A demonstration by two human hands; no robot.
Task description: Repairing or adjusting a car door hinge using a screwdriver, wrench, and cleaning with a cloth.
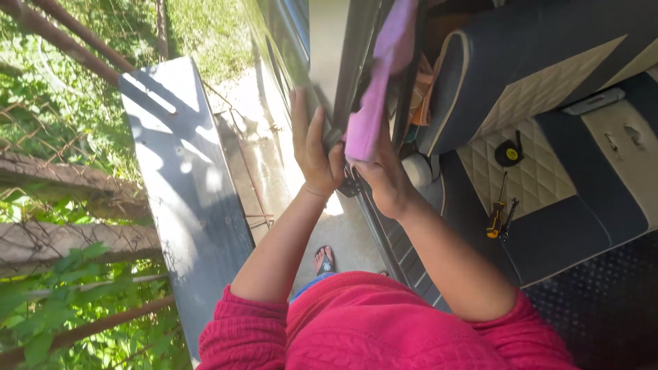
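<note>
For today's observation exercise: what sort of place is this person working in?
Probably outdoors at a vehicle's open doorway: a quilted navy-and-cream car seat on one side, sunlit concrete ground below, and leafy greenery behind a wire fence.

Two hands: left hand (314, 147), right hand (382, 175). One pink cloth (375, 89) at 12 o'clock. One tape measure (508, 153) and two screwdrivers (500, 216) at 3 o'clock.

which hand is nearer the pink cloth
Right. The right hand grips the bottom of the pink cloth; the left hand is beside it on the dark vehicle door pillar, not touching the cloth.
</note>
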